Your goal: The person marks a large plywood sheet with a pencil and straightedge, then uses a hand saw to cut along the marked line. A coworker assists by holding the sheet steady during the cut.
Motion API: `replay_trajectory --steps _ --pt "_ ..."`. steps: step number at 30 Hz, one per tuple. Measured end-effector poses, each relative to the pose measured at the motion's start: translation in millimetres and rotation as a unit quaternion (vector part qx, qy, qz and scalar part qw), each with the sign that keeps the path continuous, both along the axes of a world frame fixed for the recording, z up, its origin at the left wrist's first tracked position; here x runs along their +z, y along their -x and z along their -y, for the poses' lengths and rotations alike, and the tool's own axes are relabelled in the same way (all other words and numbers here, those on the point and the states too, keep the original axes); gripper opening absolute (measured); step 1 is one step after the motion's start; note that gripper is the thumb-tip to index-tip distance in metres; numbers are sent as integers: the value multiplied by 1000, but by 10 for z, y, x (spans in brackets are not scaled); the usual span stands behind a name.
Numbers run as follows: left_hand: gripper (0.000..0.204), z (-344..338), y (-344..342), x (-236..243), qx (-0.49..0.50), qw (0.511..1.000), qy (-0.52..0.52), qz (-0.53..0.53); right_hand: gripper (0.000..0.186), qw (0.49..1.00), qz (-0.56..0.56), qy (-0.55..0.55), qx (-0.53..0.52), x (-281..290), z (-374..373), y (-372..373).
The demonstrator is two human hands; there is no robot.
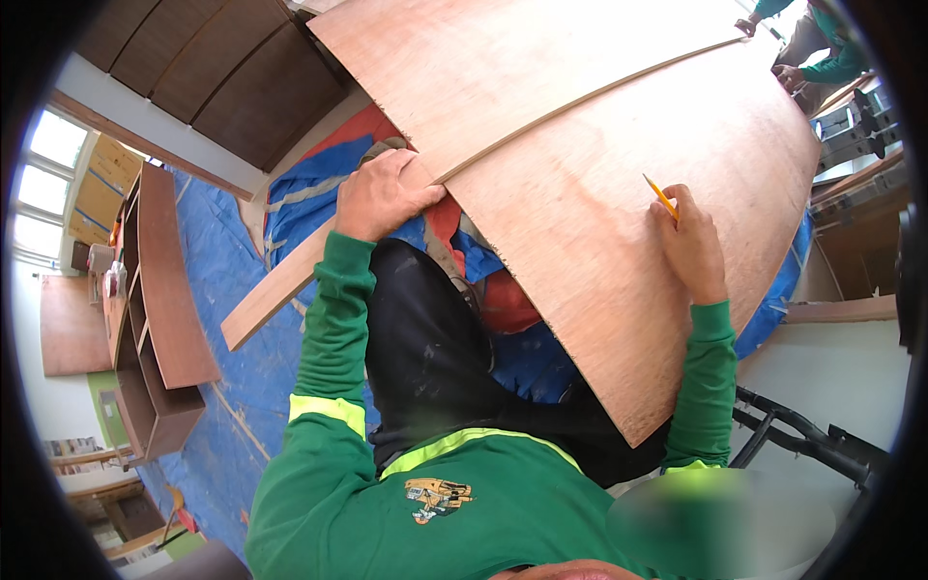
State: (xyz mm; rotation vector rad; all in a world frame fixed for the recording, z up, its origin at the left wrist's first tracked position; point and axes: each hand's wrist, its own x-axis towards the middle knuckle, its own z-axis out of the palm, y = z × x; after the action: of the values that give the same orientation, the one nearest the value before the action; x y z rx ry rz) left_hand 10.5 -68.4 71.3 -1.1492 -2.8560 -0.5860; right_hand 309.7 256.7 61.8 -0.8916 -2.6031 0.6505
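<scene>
A large plywood sheet (590, 261) lies in front of me, one corner pointing toward my lap. Across it runs a long straight wooden strip (280, 290), whose near end sticks out past the sheet's left edge. My left hand (377, 196) is closed round the strip at that edge, thumb toward the plywood. With my right hand (698, 251), resting on the right part of the sheet, I hold a yellow pencil (661, 196) between the fingers. Its tip points away from me, apart from the strip.
At the far right, a co-worker's hand (746, 27) touches the strip's far end; their other hand (788, 75) is at the sheet's edge. Blue tarp (217, 290) covers the floor. A brown wooden cabinet (169, 290) stands left, black metal tubing (802, 435) lower right.
</scene>
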Motion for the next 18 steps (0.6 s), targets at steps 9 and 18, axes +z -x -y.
replay_trajectory --steps 9,18 --pt "53 -2 141 165 -54 993 -101 4 25 1000 4 4 -9 10 -8 -25" --pt "46 -283 393 210 -152 959 -65 230 25 1000 -10 -5 -5 -23 1 -1"
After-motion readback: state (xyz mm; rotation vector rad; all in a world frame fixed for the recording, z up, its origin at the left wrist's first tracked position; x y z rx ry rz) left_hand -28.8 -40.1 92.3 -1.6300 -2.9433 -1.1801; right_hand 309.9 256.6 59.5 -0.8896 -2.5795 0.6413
